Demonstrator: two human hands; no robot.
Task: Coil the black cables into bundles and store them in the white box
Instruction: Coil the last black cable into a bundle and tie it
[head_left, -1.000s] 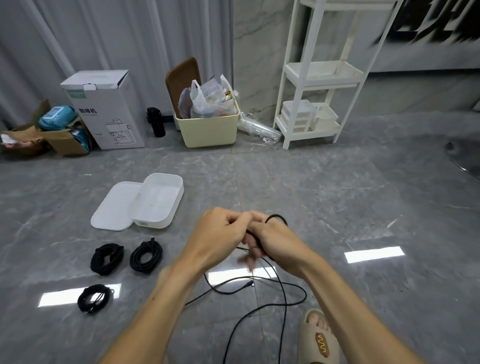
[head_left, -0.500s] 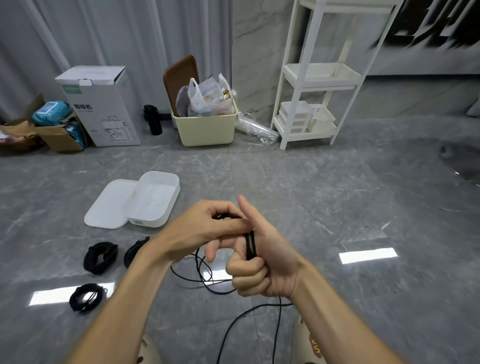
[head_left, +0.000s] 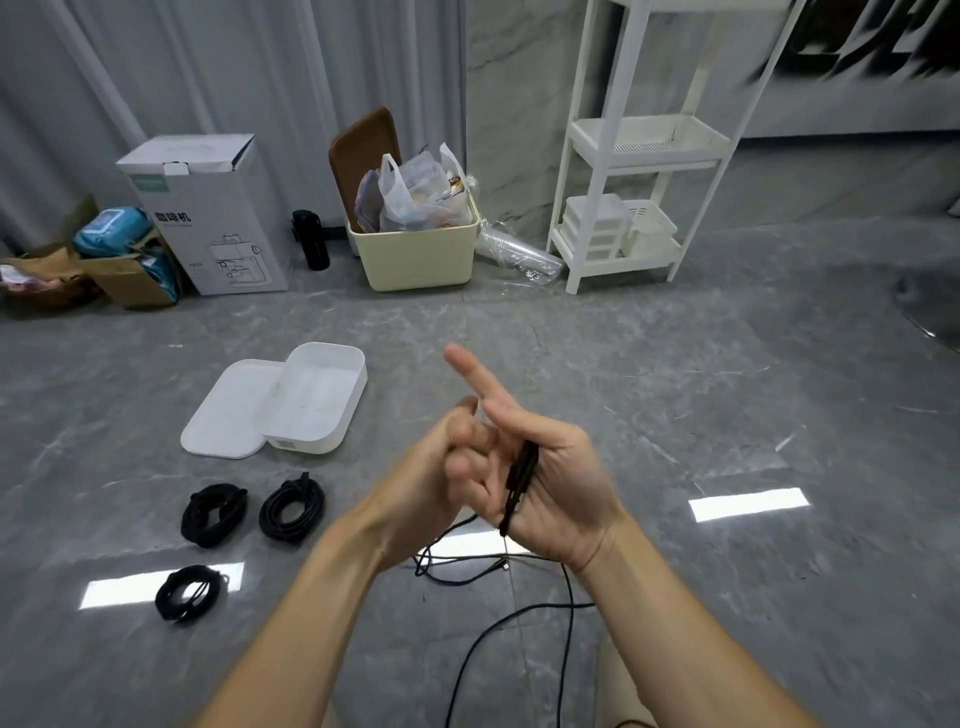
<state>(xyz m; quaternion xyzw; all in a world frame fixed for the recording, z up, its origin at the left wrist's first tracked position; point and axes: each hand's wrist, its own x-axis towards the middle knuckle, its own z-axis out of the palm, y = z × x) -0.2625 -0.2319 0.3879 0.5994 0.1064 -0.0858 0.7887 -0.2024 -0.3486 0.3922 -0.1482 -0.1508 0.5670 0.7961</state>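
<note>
I see the box (head_left: 317, 400) on the floor (head_left: 675, 415) with its lid (head_left: 223, 415) touching its left side, three coiled bundles (head_left: 291, 509) nearer me, loose cable (head_left: 519, 613) to their right

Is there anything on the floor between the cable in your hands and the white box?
Nothing visible blocks it. The floor between the right hand holding the black cable and the open white box is bare; the three coiled bundles lie nearer, off to the side.
</note>
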